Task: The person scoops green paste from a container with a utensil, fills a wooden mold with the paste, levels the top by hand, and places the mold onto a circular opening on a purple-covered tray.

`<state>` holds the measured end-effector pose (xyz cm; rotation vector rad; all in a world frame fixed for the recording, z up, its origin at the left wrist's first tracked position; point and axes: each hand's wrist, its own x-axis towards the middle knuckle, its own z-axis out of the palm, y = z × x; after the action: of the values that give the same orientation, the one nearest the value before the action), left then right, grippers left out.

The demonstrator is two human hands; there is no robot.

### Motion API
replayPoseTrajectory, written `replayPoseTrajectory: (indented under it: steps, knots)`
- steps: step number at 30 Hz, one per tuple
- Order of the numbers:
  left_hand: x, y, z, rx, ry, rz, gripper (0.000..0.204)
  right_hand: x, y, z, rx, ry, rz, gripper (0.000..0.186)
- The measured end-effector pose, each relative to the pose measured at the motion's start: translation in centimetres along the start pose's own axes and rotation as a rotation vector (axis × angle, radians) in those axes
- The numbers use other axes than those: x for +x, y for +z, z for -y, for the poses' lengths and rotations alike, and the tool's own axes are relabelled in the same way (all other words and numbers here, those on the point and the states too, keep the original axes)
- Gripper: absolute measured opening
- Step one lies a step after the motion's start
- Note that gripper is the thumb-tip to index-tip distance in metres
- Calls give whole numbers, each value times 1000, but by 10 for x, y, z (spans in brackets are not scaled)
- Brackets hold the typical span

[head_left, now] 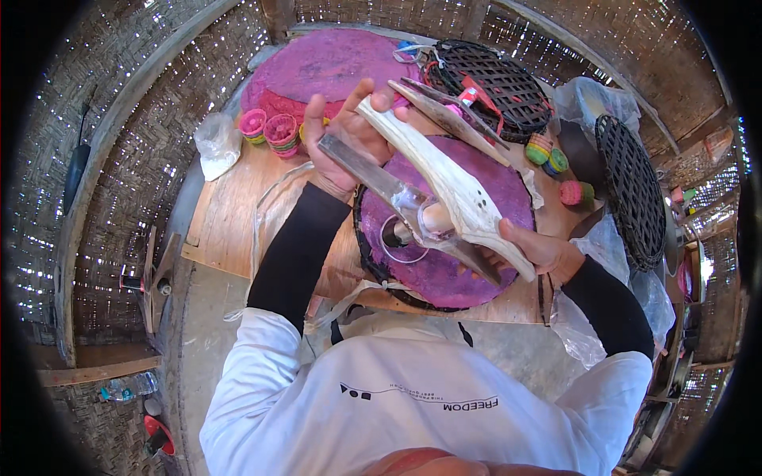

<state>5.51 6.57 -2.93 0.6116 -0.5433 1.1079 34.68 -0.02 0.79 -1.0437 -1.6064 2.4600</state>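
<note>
The left hand [355,135] was partly spread, its palm exposed between a pale wooden bar [444,182] and a grey wooden bar [361,168], with fingers at the far end of the pale bar. The right hand [544,247] was closed around the opposite end of the pale bar, thumb on top and fingers beneath. A short peg [436,218] stood between the two bars, and the assembly was raised above a purple disc [504,178] at the near edge of the tabletop [218,226]. A pale ring [386,251] showed below the grey bar; its attachment could not be determined. Stacked woven cups [282,133] and a white bag [217,151] sat toward the tabletop's left edge. A larger pink-purple disc [325,67] occupied the far left corner, and a black lattice tray [496,79] lay toward the far right corner.
</note>
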Motion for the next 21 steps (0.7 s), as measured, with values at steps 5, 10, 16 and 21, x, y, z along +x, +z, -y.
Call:
replayPoseTrajectory:
  steps: [5,10,16,21]
  knots:
    - [-14,-23,6,-70,38,-121,41,7,-2,-8,4,137,-79,68]
    - [-20,-33,2,-80,40,-59,42,22,-5,-23,-67,64,-108,68]
    - [-22,-19,1,100,57,-229,31,27,-8,-31,-223,-3,-137,67]
    - [-36,-32,8,-55,80,-191,47,16,6,-17,-132,68,-161,66]
